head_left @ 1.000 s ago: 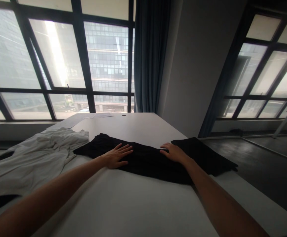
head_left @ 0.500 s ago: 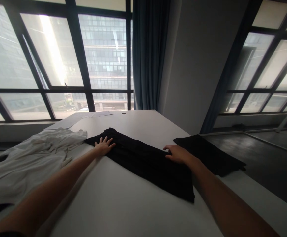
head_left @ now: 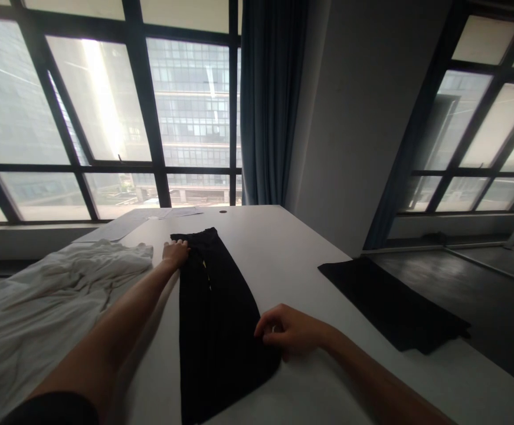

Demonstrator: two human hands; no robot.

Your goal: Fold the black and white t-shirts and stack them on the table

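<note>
A folded black garment point(head_left: 221, 307), which looks like trousers, lies lengthwise on the white table with its narrower, bunched end away from me. A short line of yellow marks shows on its upper part. My left hand point(head_left: 176, 252) is closed on the far left corner, its fingertips partly hidden against the dark cloth. At the right edge, lower down, the thumb and fingers of my right hand point(head_left: 287, 330) are curled together in a pinch on the cloth.
The white table point(head_left: 257, 236) extends toward the windows. Crumpled light-coloured cloth point(head_left: 75, 283) covers its left side. Another black folded cloth point(head_left: 393, 301) lies at the right edge, beside the floor. Papers point(head_left: 115, 227) rest at the far left, near a round hole point(head_left: 223, 211).
The black garment has turned from slanting across the table to pointing toward me. My left hand has gone from spread flat to closed at its corner; my right hand has come nearer.
</note>
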